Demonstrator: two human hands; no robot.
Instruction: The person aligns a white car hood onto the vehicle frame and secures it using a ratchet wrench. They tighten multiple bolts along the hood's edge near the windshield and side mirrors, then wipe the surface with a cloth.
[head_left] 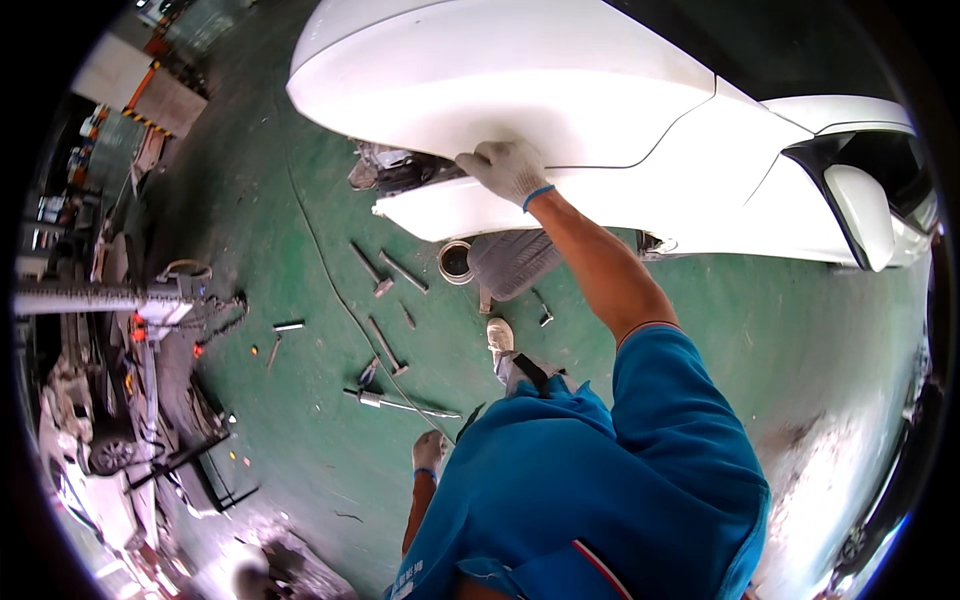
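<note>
My right hand, in a whitish knit glove with a blue cuff, is at the side edge of a white car's hood. Its fingers look curled at that edge, partly hidden from above. Just below it lies the white front fender, and dark parts show in the gap between the two panels at the front end. Low beside my body hangs my left hand, also gloved, near a metal rod tool on the floor. Its fingers are too small and unclear to read.
On the green floor lie several hammers, a slide-hammer-like rod, pliers and a cable. A round can stands by the car's tire. A beam with chains and car parts are at the left. The side mirror sticks out at right.
</note>
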